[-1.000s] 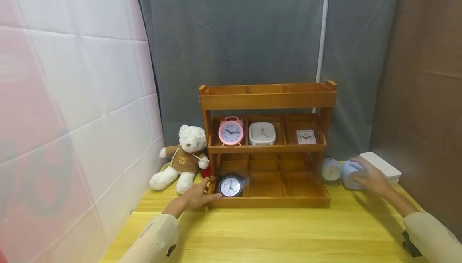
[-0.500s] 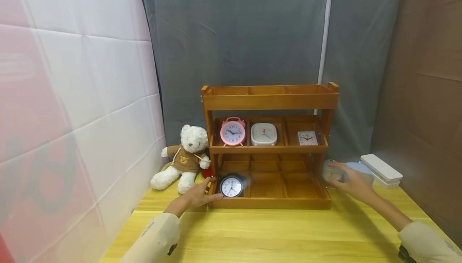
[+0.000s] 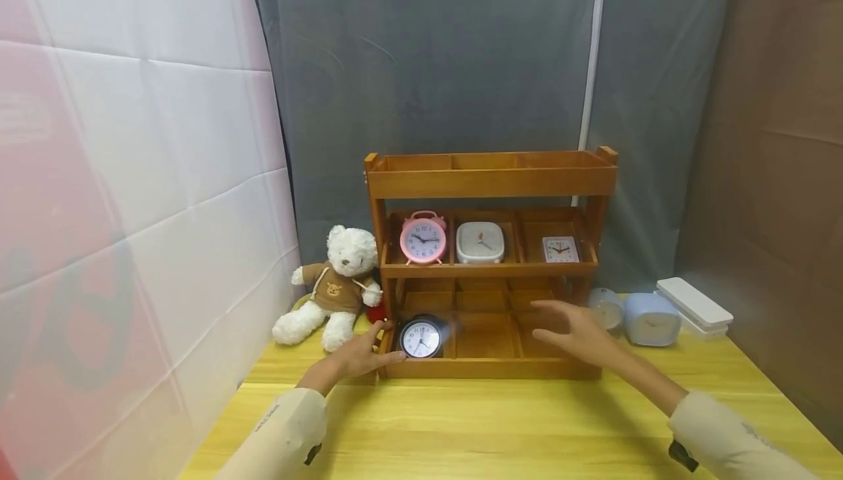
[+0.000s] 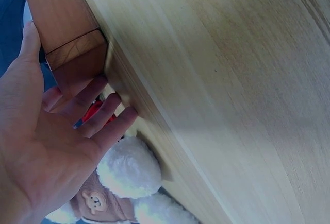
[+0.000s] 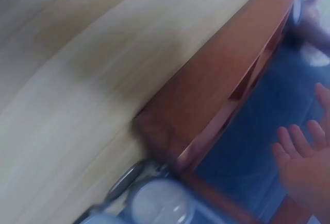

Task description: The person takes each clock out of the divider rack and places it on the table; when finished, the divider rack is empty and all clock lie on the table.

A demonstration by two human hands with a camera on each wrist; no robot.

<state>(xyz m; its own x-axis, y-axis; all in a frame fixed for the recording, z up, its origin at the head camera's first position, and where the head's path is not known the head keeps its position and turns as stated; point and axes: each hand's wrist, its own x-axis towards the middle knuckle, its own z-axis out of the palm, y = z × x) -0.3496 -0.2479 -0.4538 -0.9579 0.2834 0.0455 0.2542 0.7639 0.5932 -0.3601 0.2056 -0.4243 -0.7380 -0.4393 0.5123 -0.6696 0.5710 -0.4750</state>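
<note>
Black clock (image 3: 421,337) stands in the front left bay of the rack (image 3: 490,180), bottom tier. Left hand (image 3: 358,355) rests loosely against that corner post, gripping nothing; keep it bracing there. Right hand (image 3: 579,337), fingers spread and empty, hovers over the right bays (blurred in its wrist view). Beyond the rack's right: a pale clock (image 3: 606,309) and a blue clock (image 3: 650,319). Left: a bear (image 3: 336,290).

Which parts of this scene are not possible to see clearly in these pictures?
- Head view: the red thing is mostly hidden between the teddy bear and the shelf.
- Head view: the round clock is partly behind the shelf post.
- Right wrist view: all is motion-blurred; the right hand is cut by the edge.
- Left wrist view: the bear's head is out of frame.
</note>
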